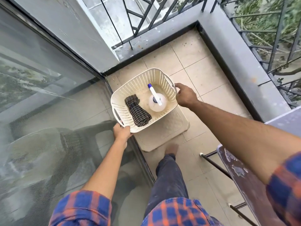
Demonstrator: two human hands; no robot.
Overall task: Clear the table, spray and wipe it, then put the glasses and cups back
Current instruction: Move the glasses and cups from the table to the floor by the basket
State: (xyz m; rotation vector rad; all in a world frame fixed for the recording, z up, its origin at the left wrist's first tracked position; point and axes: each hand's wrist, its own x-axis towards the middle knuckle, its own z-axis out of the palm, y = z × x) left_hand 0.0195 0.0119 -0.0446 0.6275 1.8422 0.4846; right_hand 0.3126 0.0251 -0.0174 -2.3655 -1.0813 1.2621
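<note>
Cream perforated plastic basket (164, 79) held over a beige stool seat (171, 128) on the tiled balcony floor (203, 75). Left hand (122, 132) closed on the basket's near-left rim, fingers (126, 128) wrapped over the edge. Right hand (185, 95) at the basket's far-right handle, fingers curled against it; full grip not clear. Inside the basket: a dark checked cloth (137, 110) lying along the left half, and a clear spray bottle (157, 101) with a white and blue nozzle upright in the right half, apart from the cloth. Right of the basket, near the frame edge, a stained dark tabletop (241, 173) on thin black legs. Left of the basket, a glass sliding door (48, 111).
</note>
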